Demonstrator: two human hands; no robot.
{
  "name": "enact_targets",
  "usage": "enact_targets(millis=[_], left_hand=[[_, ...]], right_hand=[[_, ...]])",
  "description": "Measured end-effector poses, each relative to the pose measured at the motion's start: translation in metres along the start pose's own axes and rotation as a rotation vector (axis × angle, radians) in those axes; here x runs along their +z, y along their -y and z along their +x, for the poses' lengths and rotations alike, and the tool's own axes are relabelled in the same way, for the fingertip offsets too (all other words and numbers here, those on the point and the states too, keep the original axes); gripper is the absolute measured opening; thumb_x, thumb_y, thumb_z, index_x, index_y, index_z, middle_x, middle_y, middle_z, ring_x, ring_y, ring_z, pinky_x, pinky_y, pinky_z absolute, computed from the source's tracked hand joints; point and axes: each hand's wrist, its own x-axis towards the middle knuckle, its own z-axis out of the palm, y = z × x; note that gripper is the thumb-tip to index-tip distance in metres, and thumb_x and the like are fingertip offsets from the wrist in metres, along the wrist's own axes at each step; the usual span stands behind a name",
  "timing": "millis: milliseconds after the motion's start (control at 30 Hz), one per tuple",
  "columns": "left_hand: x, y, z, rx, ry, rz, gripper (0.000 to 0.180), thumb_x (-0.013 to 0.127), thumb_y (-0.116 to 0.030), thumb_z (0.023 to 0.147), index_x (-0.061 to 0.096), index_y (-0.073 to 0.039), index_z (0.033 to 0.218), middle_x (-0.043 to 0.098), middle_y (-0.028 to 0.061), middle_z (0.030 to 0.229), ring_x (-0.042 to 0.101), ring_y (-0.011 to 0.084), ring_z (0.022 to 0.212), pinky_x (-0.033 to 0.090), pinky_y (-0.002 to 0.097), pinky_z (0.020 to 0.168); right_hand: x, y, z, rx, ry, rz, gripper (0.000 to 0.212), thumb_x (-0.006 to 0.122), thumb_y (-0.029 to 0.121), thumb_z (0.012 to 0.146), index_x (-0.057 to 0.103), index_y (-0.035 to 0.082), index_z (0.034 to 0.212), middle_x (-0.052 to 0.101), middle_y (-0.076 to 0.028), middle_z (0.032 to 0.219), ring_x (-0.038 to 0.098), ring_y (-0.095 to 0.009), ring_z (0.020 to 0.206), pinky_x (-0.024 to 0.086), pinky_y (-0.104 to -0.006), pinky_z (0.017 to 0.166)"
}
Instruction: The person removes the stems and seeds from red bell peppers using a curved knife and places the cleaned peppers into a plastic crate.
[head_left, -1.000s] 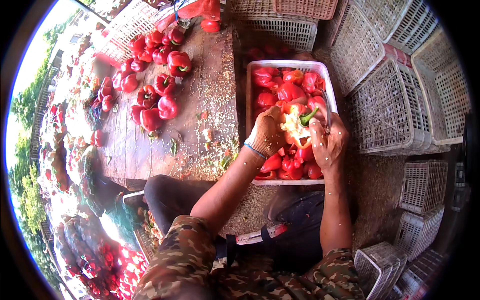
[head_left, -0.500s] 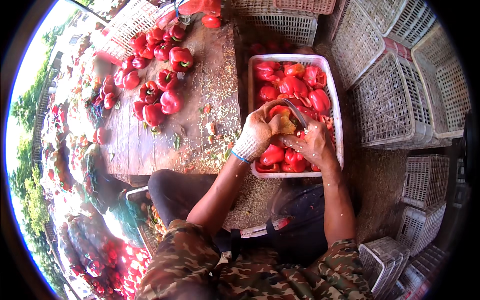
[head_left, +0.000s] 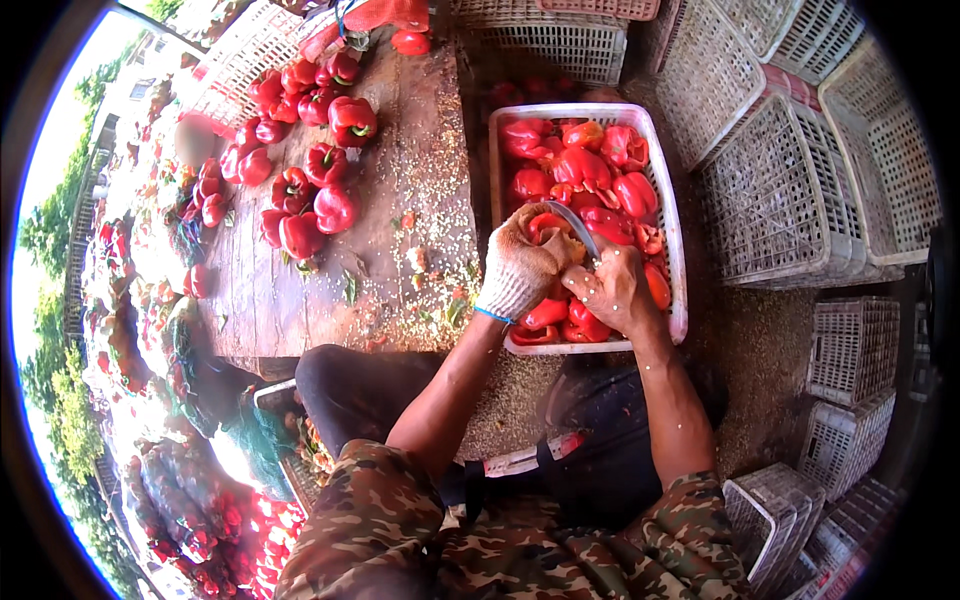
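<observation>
My left hand (head_left: 520,265), in a pale knitted glove with a blue band at the wrist, is closed around a red bell pepper (head_left: 543,226), partly hidden by the fingers. In my bare right hand (head_left: 617,290) is a knife (head_left: 577,230) with a thin curved blade, its handle covered by the fingers. The blade lies against the pepper, and the two hands almost meet. Both hands are over a pale plastic crate (head_left: 673,240) in front of me, filled with cut red peppers (head_left: 582,172). Small pale seeds stick to my right hand and forearm.
Left of the crate stands a wooden table (head_left: 385,230), strewn with seeds and bits of leaf, with whole red peppers (head_left: 335,208) on it. Stacked empty crates (head_left: 765,195) line the right side. More crates (head_left: 852,352) sit lower right. Bagged peppers (head_left: 190,500) are piled at far left.
The knife and my right hand have shifted slightly left and down around the pepper. My left hand has turned a little, so its glove back shows more. The pepper stays in it.
</observation>
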Motion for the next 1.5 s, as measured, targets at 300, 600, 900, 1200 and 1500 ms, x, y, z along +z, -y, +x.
enact_targets(millis=[300, 600, 900, 1200, 1500], left_hand=[[-0.01, -0.016, -0.009, 0.062, 0.13, 0.141, 0.032, 0.052, -0.001, 0.094, 0.062, 0.001, 0.124, 0.07, 0.0061, 0.102, 0.063, 0.0098, 0.093, 0.052, 0.0251, 0.084], [-0.008, 0.015, -0.007, 0.064, 0.059, 0.148, 0.016, 0.062, -0.01, 0.097, 0.065, 0.001, 0.108, 0.069, 0.0034, 0.092, 0.064, 0.0098, 0.083, 0.054, 0.0267, 0.075], [-0.017, 0.002, 0.009, 0.031, -0.038, 0.232, 0.021, 0.06, -0.017, 0.095, 0.068, 0.001, 0.088, 0.07, 0.005, 0.079, 0.062, 0.0123, 0.068, 0.051, 0.0304, 0.063], [0.019, 0.0, -0.007, -0.116, -0.178, 0.124, 0.033, 0.055, -0.03, 0.101, 0.066, 0.001, 0.103, 0.071, 0.0098, 0.082, 0.066, 0.0145, 0.074, 0.055, 0.0324, 0.067], [-0.003, 0.008, -0.006, 0.033, 0.129, 0.293, 0.031, 0.069, -0.029, 0.093, 0.064, -0.003, 0.107, 0.071, 0.0036, 0.088, 0.065, 0.0105, 0.083, 0.054, 0.0291, 0.074]], right_hand=[[0.008, -0.006, 0.001, -0.085, -0.047, -0.024, 0.04, 0.079, 0.023, 0.08, 0.063, -0.001, 0.108, 0.067, -0.024, 0.078, 0.068, -0.041, 0.076, 0.054, -0.0462, 0.064], [0.005, -0.007, -0.004, -0.136, -0.027, 0.138, 0.025, 0.067, 0.021, 0.083, 0.064, 0.0, 0.097, 0.065, -0.024, 0.075, 0.067, -0.042, 0.072, 0.053, -0.0451, 0.062], [-0.009, 0.006, -0.003, -0.038, -0.016, 0.134, 0.024, 0.061, 0.017, 0.088, 0.063, -0.004, 0.101, 0.06, -0.018, 0.066, 0.06, -0.022, 0.058, 0.049, -0.0362, 0.057], [0.002, -0.003, 0.0, -0.209, -0.32, -0.142, 0.04, 0.076, 0.023, 0.084, 0.065, 0.003, 0.117, 0.07, -0.018, 0.084, 0.07, -0.036, 0.076, 0.056, -0.0423, 0.065], [-0.01, 0.005, -0.002, -0.08, -0.042, -0.264, 0.029, 0.069, 0.019, 0.083, 0.064, -0.001, 0.104, 0.066, -0.023, 0.076, 0.068, -0.04, 0.073, 0.052, -0.0445, 0.063]])
